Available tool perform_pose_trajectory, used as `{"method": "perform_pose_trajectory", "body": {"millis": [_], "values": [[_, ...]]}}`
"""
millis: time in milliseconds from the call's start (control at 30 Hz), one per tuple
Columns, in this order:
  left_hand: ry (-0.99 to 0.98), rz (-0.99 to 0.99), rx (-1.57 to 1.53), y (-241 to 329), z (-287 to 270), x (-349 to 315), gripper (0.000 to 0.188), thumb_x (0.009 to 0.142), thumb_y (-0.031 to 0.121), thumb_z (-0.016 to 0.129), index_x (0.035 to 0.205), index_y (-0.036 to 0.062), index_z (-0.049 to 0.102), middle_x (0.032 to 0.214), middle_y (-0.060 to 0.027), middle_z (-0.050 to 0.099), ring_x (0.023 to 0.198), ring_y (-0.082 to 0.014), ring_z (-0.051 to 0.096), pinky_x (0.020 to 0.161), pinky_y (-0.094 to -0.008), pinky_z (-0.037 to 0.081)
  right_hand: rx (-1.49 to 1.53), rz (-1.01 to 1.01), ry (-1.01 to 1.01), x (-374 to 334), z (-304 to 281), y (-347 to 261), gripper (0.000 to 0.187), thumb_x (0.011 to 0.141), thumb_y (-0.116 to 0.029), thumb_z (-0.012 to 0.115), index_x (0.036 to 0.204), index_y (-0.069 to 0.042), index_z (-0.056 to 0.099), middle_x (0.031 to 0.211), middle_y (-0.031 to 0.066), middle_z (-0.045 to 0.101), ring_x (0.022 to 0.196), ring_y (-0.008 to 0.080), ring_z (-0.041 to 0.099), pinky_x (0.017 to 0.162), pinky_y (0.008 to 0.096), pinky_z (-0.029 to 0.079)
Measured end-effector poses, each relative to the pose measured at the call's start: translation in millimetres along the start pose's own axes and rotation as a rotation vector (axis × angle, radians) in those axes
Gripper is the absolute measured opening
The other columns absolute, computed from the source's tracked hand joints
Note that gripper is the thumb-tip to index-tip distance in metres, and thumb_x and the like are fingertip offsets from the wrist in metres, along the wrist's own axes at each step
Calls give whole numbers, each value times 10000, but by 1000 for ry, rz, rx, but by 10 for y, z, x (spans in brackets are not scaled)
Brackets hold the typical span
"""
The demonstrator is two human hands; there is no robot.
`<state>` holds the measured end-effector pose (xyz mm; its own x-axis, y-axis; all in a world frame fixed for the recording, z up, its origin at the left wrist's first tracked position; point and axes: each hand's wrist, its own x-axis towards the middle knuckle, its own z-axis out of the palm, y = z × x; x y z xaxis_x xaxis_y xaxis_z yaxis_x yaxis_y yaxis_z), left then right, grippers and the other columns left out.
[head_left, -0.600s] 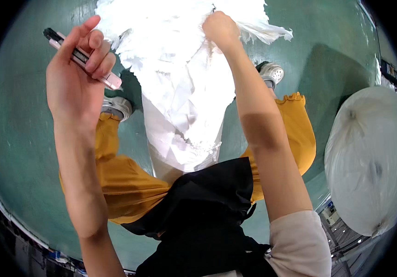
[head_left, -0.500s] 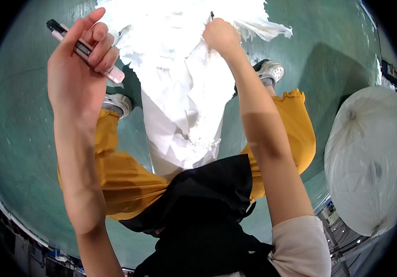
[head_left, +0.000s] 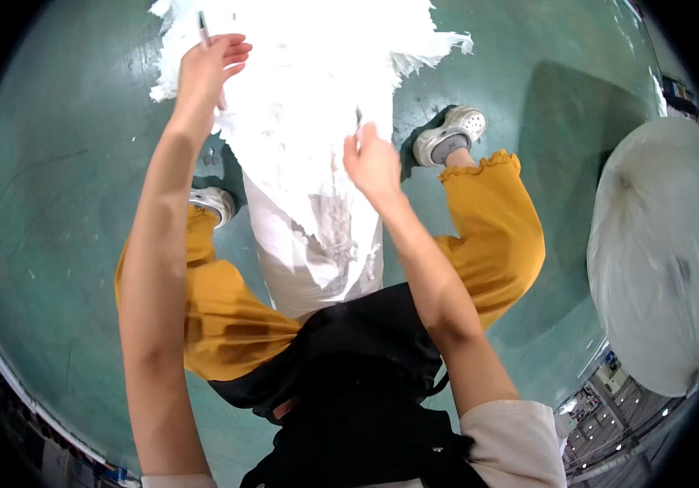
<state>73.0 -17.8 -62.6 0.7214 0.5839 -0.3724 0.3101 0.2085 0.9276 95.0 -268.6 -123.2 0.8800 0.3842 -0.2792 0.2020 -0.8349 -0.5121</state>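
Right hand (head_left: 375,169) shifts nearer, half-curled, hold unclear, while left hand (head_left: 203,71) loosely clasps a slim tool (head_left: 203,30) and soft-looking white sheeting (head_left: 309,81) suits pinching at its far right edge.

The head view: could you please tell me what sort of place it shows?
Probably a workshop or warehouse, though I cannot be certain. The wide, scuffed green floor, the large, full translucent bag and the ragged white material suggest it.
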Motion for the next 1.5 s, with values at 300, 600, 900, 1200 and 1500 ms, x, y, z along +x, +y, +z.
{"method": "perform_pose_trajectory", "body": {"millis": [300, 600, 900, 1200, 1500], "values": [[-99, 506, 825, -664, 658, 1019, 312, 938, 246, 426, 1064, 12, 589, 984, -198, 616, 939, -334, 577, 815, -375, 435, -69, -168, 242, 1301, 83, -312, 427, 685, -206, 659, 987, 6, 442, 790, 240, 611, 728, 402, 619, 659, 470, 491], [-217, 454, 1156, -715, 781, 1022, 267, 898, 214, 457, 822, -2, 594, 815, -185, 591, 804, -375, 537, 744, -445, 417, -88, -132, 184, 1859, 41, 439, 315, 666, -124, 615, 961, -27, 560, 799, 181, 641, 769, 345, 633, 701, 444, 492], [-209, 564, 951, -713, 708, 827, 304, 878, 257, 438, 752, 10, 563, 709, -165, 574, 706, -337, 533, 695, -424, 413, 331, -440, 101, 2046, 148, -181, 284, 777, -171, 546, 987, 13, 594, 815, 261, 628, 796, 393, 622, 728, 433, 502], [-183, 202, 740, -661, 719, 648, 343, 871, 277, 486, 658, 9, 492, 604, -132, 522, 574, -274, 477, 596, -408, 382, 429, -379, 40, 1897, 161, -98, 206, 625, -127, 569, 787, -23, 642, 718, 164, 625, 634, 282, 590, 625, 362, 474], [-70, 156, 155, -1200, -1188, 693, 327, 829, 168, 557, 912, -140, 628, 842, -158, 668, 686, -229, 659, 598, -268, 521, 410, -173, -224, 1792, -274, 632, 326, 682, -75, 505, 969, 24, 625, 613, 53, 561, 520, 119, 530, 453, 295, 413]]}}
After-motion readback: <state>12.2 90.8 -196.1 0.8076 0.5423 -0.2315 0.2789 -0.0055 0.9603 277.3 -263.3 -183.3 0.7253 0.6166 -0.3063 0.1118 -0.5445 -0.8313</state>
